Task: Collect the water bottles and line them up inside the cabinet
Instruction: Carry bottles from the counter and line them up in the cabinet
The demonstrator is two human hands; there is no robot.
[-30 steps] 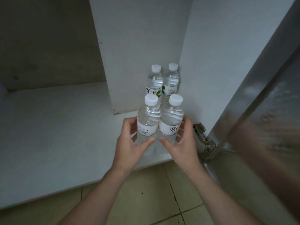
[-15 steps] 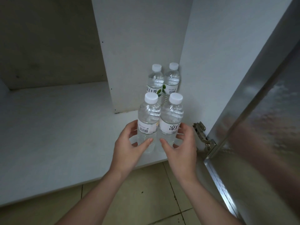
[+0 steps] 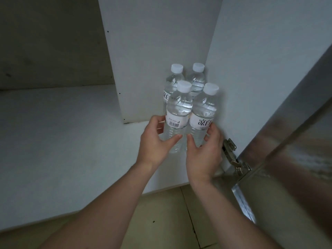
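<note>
In the right-hand corner of the cabinet (image 3: 251, 51), low on the white shelf (image 3: 62, 141), four water bottles cluster together. From the left: the shelf runs bare and pale, its far left end cut off by the frame, and a dark recess sits behind it, too dim to read. Next comes the white divider panel (image 3: 152, 51), standing upright just behind the bottles. Now the left hand (image 3: 156, 141), curled round the front-left bottle (image 3: 177, 114), thumb across its lower body, fingers wrapped behind and hidden from us. The barcode label faces the camera, though its small print is too fine to make out. Behind it, the back-left bottle (image 3: 170, 87) shows only cap, shoulder and a sliver of label. The back-right bottle (image 3: 198, 79) is mostly blocked too. Then the front-right bottle (image 3: 203, 112), touching its neighbour, held by the right hand (image 3: 203, 155) with thumb in front and fingers round the far side. Both bottle bases are covered by the hands, so whether they rest on the shelf I cannot tell. Further right, a metal hinge (image 3: 233, 157) and the open door (image 3: 296, 141), shiny and blurred. Tiled floor (image 3: 161, 221) below.
</note>
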